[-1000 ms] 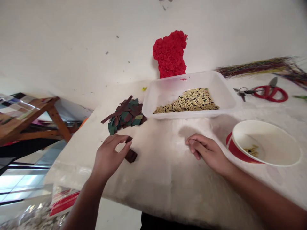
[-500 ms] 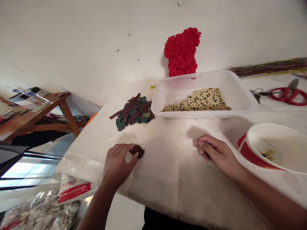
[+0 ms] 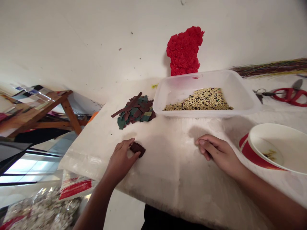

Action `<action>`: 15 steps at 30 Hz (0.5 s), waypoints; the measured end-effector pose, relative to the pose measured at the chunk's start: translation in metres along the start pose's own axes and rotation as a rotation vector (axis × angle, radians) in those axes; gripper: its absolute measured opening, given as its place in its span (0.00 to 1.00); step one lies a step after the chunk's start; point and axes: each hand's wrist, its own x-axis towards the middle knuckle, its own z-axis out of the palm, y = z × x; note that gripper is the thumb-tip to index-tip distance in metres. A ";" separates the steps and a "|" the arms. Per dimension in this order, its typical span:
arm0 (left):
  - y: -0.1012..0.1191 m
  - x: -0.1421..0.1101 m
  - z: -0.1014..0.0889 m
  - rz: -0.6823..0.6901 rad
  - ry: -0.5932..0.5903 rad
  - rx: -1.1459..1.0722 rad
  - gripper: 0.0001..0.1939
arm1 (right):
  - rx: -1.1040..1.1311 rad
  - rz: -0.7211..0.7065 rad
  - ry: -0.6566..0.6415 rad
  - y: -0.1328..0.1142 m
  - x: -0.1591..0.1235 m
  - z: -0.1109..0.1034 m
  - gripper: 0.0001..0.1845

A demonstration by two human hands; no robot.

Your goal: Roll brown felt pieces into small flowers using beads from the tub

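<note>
Many cut scraps (image 3: 136, 111) are lying left of the tray (image 3: 206, 114). Left hand (image 3: 122, 159) is gripping a seemingly unfinished brown stack (image 3: 138, 149); right hand (image 3: 217, 151), curled.

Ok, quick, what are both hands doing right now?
Left hand: thumb and finger around the brown stack; firm grip can't be told.
Right hand: closed, fingers curled; nothing visible in it.

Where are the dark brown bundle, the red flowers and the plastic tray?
Dark brown bundle (image 3: 137, 149): head view, middle of its exposed surface.
Red flowers (image 3: 184, 51): head view, middle of the cluster.
Plastic tray (image 3: 203, 114): head view, its near wall.
</note>
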 end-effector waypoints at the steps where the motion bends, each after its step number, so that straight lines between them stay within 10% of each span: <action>1: 0.000 0.002 -0.001 -0.002 -0.011 -0.016 0.25 | -0.004 -0.001 0.000 0.000 0.000 0.000 0.12; 15: 0.011 0.024 -0.029 0.106 -0.244 -0.096 0.07 | -0.046 -0.017 0.002 -0.001 -0.002 0.002 0.13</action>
